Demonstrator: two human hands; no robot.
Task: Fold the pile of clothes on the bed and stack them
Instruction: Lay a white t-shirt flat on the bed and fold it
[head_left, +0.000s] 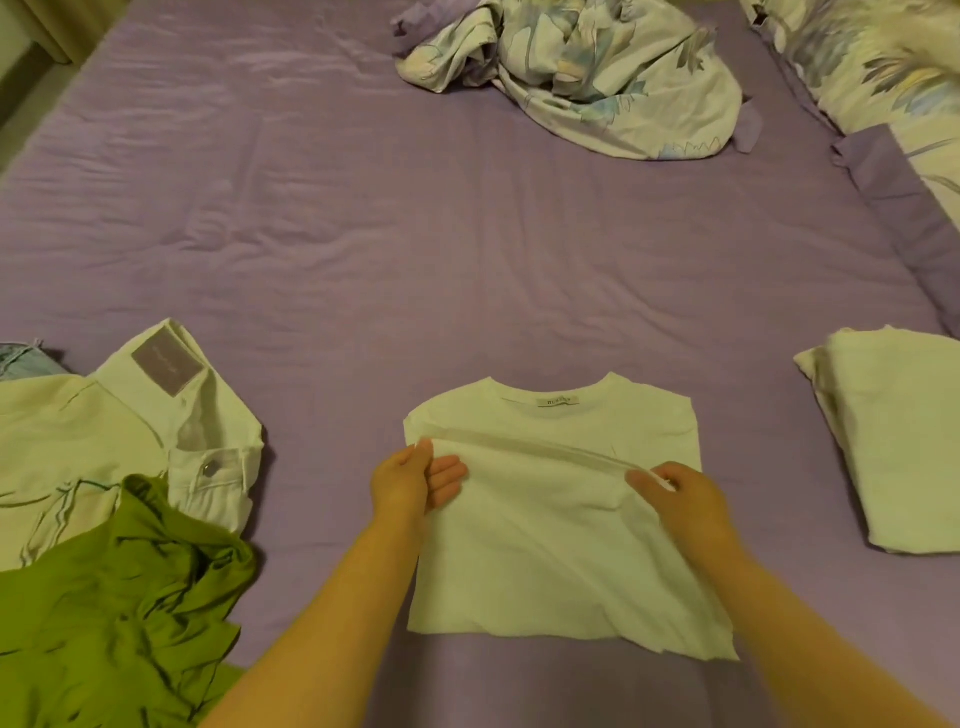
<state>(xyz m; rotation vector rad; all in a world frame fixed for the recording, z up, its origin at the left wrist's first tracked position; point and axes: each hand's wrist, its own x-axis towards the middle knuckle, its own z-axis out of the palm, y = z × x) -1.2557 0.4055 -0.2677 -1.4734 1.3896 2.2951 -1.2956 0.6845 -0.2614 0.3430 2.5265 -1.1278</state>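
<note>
Two bare forearms reach in from the near edge of the bed, and between them lies a white tee, flat on the purple sheet, collar away from the person and label showing inside the neck; the left hand has the hem's left corner nipped between thumb and fingers, the fingers only half curled and the palm turned inward; the right hand pinches the hem's right end, knuckles up, fingers bent over the cloth; the hem is lifted and brought up across the chest of the tee, so the lower half is doubled over the upper, the fold slightly slack and sloping down to the right; the sleeves look already tucked in, for the sides run straight.

Left of the tee, apart from it, sits the unfolded pile: a green garment crumpled nearest the person, lying partly over white jeans with a patch at the waistband and a metal button, and a pale top beside them; a scrap of blue denim peeks out at the far left edge.

To the right, well apart, a white folded piece rests by itself; farther up the bed lies a crumpled floral cover, and a floral pillow with a purple border lies along the right side.
</note>
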